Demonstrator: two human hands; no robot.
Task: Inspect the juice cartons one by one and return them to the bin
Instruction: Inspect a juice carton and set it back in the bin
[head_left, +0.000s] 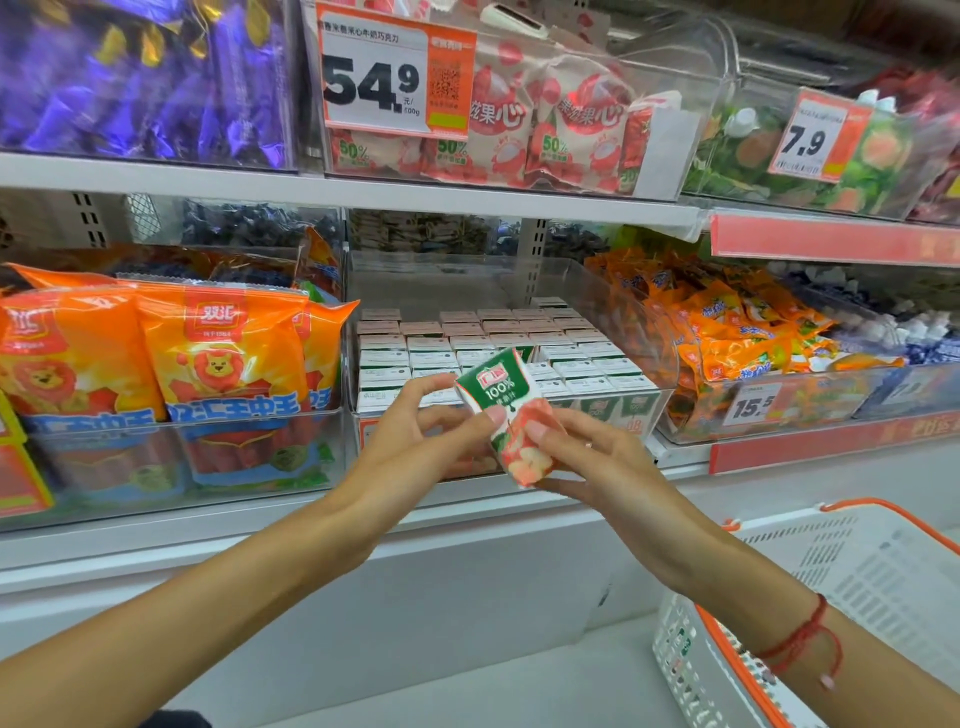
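A small juice carton (506, 410), green on top with red-and-white fruit print below, is tilted in front of the clear plastic bin (597, 296) on the middle shelf. My left hand (415, 431) pinches its left side with thumb and fingertips. My right hand (587, 457) grips its lower right end. Several rows of the same cartons (467, 343) stand upright in the bin behind, their white tops showing.
Orange sausage bags (156, 364) fill the bin to the left, orange snack packets (737, 332) the bin to the right. A white and orange shopping basket (857, 597) sits at the lower right. An upper shelf with price tags hangs above.
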